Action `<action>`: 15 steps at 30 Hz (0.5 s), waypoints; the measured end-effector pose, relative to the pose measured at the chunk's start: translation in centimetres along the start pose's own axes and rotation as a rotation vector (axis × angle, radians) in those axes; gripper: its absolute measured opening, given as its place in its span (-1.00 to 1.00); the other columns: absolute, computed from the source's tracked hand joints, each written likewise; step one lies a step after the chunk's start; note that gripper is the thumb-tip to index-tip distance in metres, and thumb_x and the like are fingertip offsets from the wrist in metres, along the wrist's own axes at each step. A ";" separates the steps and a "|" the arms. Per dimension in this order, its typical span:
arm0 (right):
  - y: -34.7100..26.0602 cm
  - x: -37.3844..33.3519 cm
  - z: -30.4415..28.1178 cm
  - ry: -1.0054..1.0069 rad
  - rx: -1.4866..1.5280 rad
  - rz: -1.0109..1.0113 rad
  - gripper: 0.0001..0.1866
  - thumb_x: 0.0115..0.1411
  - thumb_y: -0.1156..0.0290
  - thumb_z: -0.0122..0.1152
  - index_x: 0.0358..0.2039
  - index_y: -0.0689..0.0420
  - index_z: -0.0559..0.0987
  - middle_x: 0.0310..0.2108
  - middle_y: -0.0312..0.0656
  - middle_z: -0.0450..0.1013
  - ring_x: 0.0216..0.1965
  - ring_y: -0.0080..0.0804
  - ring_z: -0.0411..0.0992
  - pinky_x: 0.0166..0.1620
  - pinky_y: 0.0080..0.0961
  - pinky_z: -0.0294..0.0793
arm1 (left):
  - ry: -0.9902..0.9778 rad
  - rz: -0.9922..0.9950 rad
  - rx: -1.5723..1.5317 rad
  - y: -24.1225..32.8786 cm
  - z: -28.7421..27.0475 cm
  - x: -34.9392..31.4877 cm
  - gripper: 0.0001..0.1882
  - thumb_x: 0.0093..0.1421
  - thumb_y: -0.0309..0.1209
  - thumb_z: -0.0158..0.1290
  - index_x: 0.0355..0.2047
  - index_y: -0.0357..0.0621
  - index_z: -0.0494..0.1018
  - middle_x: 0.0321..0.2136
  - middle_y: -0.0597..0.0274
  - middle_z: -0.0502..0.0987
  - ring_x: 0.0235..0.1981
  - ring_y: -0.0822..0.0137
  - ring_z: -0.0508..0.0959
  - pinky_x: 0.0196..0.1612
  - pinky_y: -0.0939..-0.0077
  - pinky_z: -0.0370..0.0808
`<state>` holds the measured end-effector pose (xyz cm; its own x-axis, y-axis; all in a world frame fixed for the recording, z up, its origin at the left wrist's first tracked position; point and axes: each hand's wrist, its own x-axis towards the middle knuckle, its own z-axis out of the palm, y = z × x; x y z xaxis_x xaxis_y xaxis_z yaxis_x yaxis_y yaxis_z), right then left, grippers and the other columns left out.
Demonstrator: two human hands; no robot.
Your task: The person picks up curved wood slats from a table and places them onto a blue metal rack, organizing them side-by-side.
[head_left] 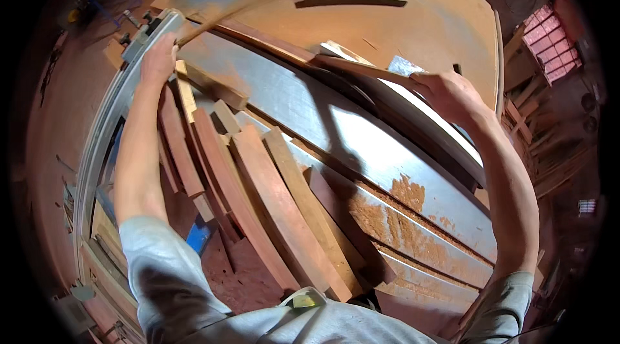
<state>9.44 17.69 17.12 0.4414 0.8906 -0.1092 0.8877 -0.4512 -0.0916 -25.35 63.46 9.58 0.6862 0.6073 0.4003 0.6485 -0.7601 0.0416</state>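
My left hand [159,60] is closed at the far left, beside the end of a metal rail. From it a thin wooden strip [236,8], smeared by motion, slants up to the right over the saw table. My right hand [452,95] is closed round the end of a narrow brown wooden stick [368,68], which points left above a pale metal fence [445,121]. The fingers of that hand are partly hidden. Below both hands spreads a grooved metal saw table [284,95], with reddish sawdust [408,192] on its near part.
Several curved wooden pieces [274,198] lie side by side between my arms. More curved pieces [352,0] rest on the dusty far board [445,27]. A long metal rail [97,144] runs down the left. Stacked timber [549,144] stands at the right.
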 end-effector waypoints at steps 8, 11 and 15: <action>-6.5 6.9 -1.4 0.085 0.058 -0.081 -0.69 0.36 0.29 0.02 -0.02 0.08 0.64 -0.16 0.01 0.60 -0.10 -0.03 0.56 -0.04 -0.19 0.53 | -0.015 -0.455 -0.633 -4.8 -5.4 -10.3 -0.80 0.28 -0.32 0.04 -0.26 -0.23 0.42 -0.56 0.16 0.47 -0.57 0.28 0.48 -0.44 0.43 0.47; -10.4 10.1 0.5 0.052 -0.093 -0.042 -0.69 0.25 0.43 0.01 -0.08 0.09 0.65 -0.21 -0.01 0.61 -0.11 -0.02 0.58 -0.07 -0.18 0.57 | -0.050 -0.668 -1.082 -2.6 -6.9 -14.0 -0.85 0.33 -0.35 0.04 -0.31 -0.16 0.40 -0.58 0.41 0.41 -0.67 0.60 0.36 -0.62 0.68 0.36; -14.4 11.9 1.7 -0.003 -0.178 -0.065 -0.69 0.25 0.40 0.00 -0.08 0.07 0.65 -0.16 0.00 0.60 -0.08 0.00 0.57 -0.06 -0.18 0.57 | -0.024 -0.682 -1.250 -2.3 -7.0 -17.2 -0.85 0.31 -0.33 0.09 -0.33 -0.07 0.37 -0.58 0.48 0.38 -0.65 0.64 0.36 -0.60 0.69 0.35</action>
<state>1.71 34.70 15.49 0.3827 0.9171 -0.1115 0.9234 -0.3758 0.0777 -40.94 53.16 9.03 0.3760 0.9257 -0.0412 0.1446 -0.0147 0.9894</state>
